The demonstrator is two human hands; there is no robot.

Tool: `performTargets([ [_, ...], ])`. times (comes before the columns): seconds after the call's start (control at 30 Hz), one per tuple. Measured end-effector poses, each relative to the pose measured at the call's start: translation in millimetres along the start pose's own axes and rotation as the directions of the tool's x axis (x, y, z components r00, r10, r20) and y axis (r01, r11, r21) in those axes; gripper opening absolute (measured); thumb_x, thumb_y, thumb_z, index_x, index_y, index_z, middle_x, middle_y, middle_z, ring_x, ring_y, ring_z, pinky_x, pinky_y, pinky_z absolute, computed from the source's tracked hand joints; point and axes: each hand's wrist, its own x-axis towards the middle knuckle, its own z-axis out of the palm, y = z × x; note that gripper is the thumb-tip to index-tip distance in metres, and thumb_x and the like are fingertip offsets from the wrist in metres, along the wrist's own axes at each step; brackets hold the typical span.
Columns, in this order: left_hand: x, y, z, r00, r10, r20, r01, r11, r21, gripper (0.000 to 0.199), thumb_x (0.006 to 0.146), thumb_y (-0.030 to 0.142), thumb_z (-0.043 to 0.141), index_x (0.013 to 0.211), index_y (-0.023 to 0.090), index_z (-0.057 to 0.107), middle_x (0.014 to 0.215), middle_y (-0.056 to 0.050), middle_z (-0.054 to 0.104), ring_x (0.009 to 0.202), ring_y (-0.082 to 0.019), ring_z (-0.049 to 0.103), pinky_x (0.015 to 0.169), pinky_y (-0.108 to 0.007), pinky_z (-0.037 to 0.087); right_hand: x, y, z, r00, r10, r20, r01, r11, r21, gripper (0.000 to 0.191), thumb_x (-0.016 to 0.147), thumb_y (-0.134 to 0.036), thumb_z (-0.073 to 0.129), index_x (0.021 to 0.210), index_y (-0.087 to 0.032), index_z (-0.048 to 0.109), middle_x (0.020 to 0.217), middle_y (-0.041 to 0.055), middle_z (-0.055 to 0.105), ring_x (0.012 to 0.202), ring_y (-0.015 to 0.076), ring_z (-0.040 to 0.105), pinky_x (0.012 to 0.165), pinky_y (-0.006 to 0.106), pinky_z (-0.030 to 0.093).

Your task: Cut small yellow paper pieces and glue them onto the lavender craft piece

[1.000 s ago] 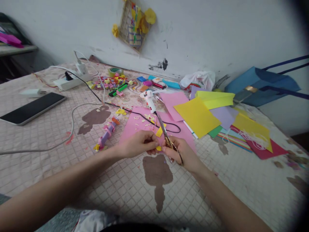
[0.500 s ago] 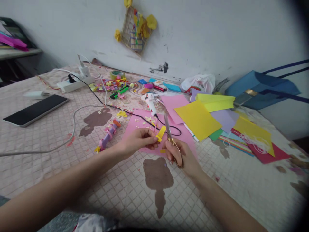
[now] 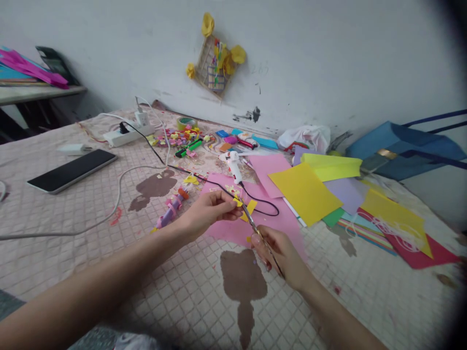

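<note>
Between the fingertips of my left hand (image 3: 221,206) is a small piece of yellow paper (image 3: 251,207). My right hand (image 3: 275,250) is wrapped round a pair of scissors (image 3: 249,217), seen edge-on. Their blades point up and left, across the yellow paper beside my left fingertips; whether they are fully closed I cannot make out. Under both hands lies a pink sheet (image 3: 288,228) with small yellow scraps on it. Left of my left hand, a purple stick with pink and orange paper bits (image 3: 171,211) lies on the table.
A white glue gun (image 3: 233,166) with a black cord rests on the pink sheet's far side. Coloured paper sheets (image 3: 306,192) spread to the right, near a blue bag (image 3: 404,148). At left are a phone (image 3: 73,170) and a power strip (image 3: 127,133); cables cross the cloth.
The scissors have turned edge-on and their blades have come over to the yellow paper at my left fingertips. My right hand has dropped slightly. The whole view has shifted a little.
</note>
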Motion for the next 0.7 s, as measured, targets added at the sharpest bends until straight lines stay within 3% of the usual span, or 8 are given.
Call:
performTargets([
  [0.7, -0.6, 2.1, -0.2, 0.999, -0.012, 0.036, 0.011, 1.000, 0.015, 0.015, 0.076, 0.021, 0.066, 0.072, 0.011, 0.055, 0.071, -0.004, 0.066, 0.067, -0.010, 0.062, 0.069, -0.025, 0.047, -1.3, 2.6, -1.8, 0.999, 0.039, 0.016, -0.039, 0.999, 0.021, 0.040, 0.084, -0.054, 0.046, 0.064, -0.020, 0.041, 0.047, -0.0079, 0.035, 0.039, 0.0077, 0.034, 0.038, 0.020, 0.025],
])
